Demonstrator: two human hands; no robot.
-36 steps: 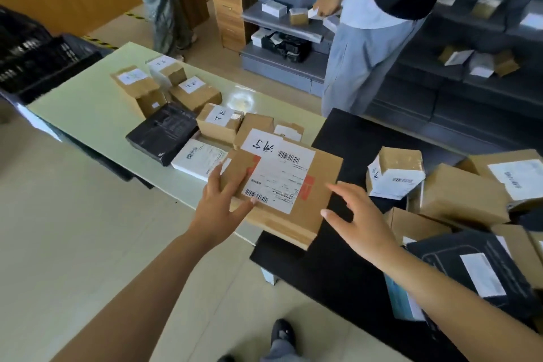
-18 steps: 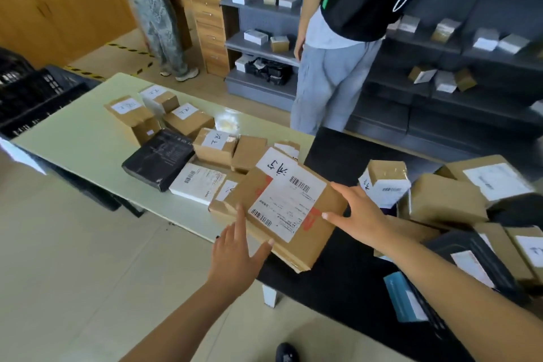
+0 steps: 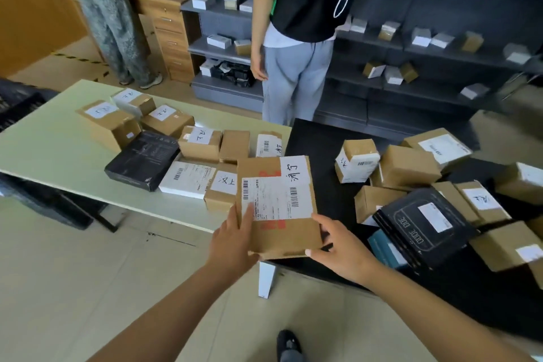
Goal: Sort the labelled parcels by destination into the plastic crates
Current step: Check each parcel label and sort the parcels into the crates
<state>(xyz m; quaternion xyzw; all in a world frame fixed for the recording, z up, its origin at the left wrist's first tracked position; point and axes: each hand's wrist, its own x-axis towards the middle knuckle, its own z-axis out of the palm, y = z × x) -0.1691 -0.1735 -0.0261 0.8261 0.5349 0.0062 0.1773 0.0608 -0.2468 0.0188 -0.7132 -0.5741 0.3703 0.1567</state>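
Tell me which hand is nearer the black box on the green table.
Left. The left hand grips the flat parcel on the side facing the black box; the right hand holds its far side.

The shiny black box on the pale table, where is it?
In the head view, left of centre: the black box lies on the pale table, beside a white parcel.

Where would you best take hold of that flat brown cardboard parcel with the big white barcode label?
Probably by its two long side edges near the close end, as both hands do now. The flat brown cardboard parcel is wide and thin, its near end overhanging the table edge, so the left hand comes from the left with thumb on top and the right hand from the right.
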